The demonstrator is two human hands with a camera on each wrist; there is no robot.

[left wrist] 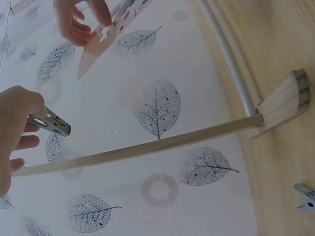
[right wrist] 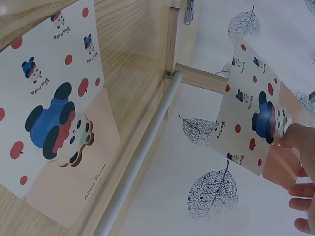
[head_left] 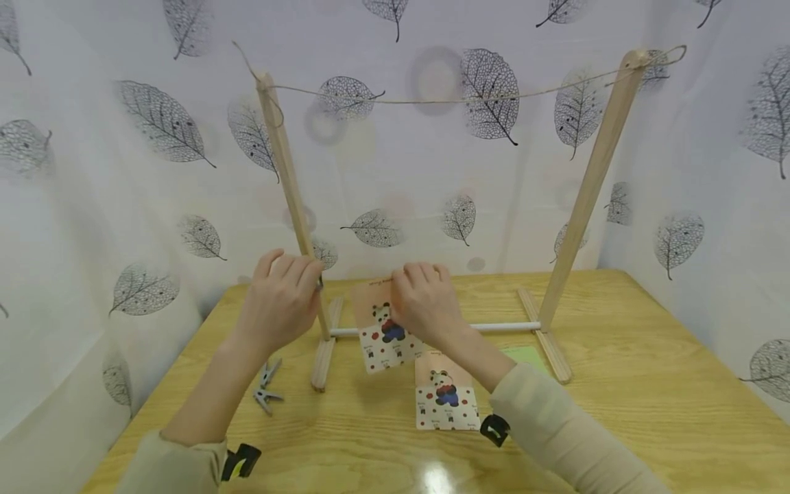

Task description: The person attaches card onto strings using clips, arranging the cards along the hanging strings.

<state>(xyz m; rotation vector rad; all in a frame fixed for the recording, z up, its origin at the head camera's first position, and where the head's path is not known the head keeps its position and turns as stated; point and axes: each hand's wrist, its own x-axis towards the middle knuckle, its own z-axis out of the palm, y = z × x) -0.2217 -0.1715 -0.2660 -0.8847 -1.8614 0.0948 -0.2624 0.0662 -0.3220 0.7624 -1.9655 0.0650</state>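
Observation:
In my right hand [head_left: 426, 302] I pinch a panda card [head_left: 385, 336] by its upper right part, held up off the table in front of the wooden frame. My left hand [head_left: 280, 298] is raised beside the frame's left post [head_left: 286, 165] and pinches a grey clothespin [left wrist: 51, 123] between thumb and fingers. A second panda card [head_left: 446, 398], peach above and white with red dots below, lies on the table under my right forearm. A string [head_left: 432, 101] runs slack between the tops of the two posts, above both hands.
Several grey clothespins [head_left: 267, 394] lie on the table [head_left: 648, 384] at left. A green card [head_left: 524, 357] sits partly behind my right sleeve. The frame's right post [head_left: 586, 199] and white lower bar [head_left: 503, 327] stand toward the back, before a leaf-patterned curtain [head_left: 395, 171].

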